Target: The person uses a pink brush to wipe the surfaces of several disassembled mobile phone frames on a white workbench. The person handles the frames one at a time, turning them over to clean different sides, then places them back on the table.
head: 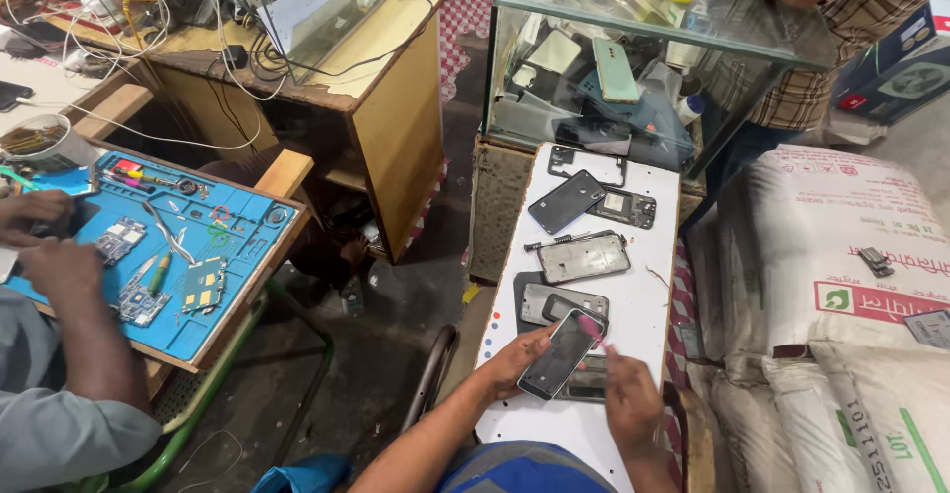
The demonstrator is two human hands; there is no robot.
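My left hand (512, 358) holds a dark phone (562, 352) tilted up over the white board (633, 285). My right hand (629, 401) is beside the phone's right edge, with a small pink tool (591, 327) at the phone's top corner; the grip is too small to tell. Under the phone lie phone frames (560, 302) and another dark phone (588, 378). Further up the board rest a screen (583, 256), a black phone (566, 200), a back frame (623, 208) and a screwdriver (546, 242).
A glass case (633, 67) full of phone parts stands beyond the board. White sacks (841, 285) are stacked on the right. On the left another person's hands (45, 241) work at a blue repair mat (198, 246) holding circuit boards. A wooden desk (376, 107) carries cables.
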